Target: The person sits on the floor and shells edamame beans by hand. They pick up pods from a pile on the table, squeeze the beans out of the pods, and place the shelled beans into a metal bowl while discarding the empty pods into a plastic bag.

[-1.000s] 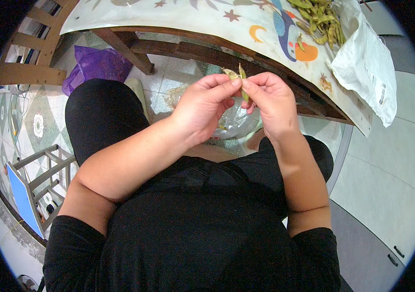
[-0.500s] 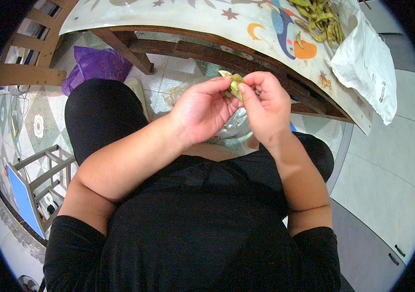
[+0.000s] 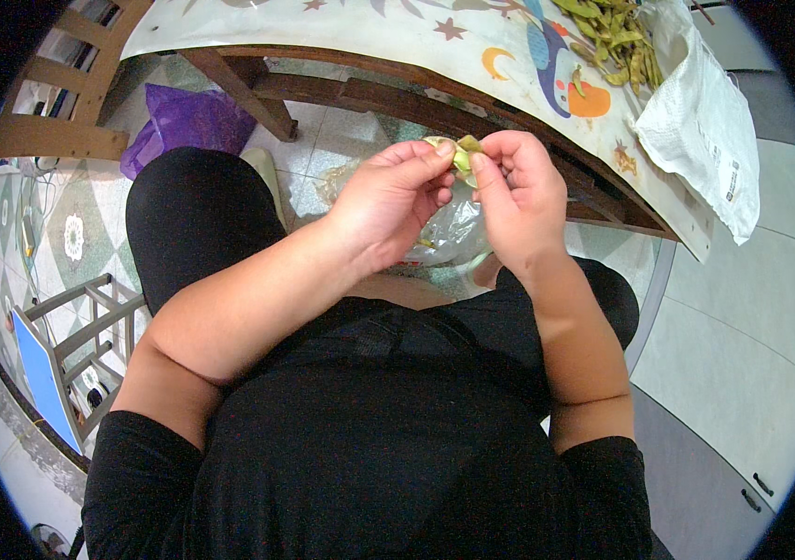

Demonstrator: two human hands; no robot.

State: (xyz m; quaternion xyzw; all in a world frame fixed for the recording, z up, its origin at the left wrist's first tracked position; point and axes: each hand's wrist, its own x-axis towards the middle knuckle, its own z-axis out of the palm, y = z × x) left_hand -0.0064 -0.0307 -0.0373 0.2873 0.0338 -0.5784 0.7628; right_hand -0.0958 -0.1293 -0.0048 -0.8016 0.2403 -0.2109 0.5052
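Since a second ago both hands have drawn closer together and sit a little lower, still just under the edge of the worktop [image 3: 388,37], and the green bean pod [image 3: 458,154] that stuck out between them earlier is now mostly covered by fingertips. The left hand [image 3: 388,201] pinches the pod from its side with thumb and forefinger, and the right hand [image 3: 519,191] pinches the same pod from the other side, its fingers curled over it. Below the hands a clear plastic bag [image 3: 449,233] rests on the lap. The worktop wears a pale cloth printed with stars, a moon and bright shapes; a heap of green pods [image 3: 617,42] lies on it at the far right beside a white sack [image 3: 705,131] hanging over the corner. Under the worktop a purple bag [image 3: 183,121] sits on the patterned tile floor [image 3: 62,233], with a wooden chair [image 3: 52,103] at the left.
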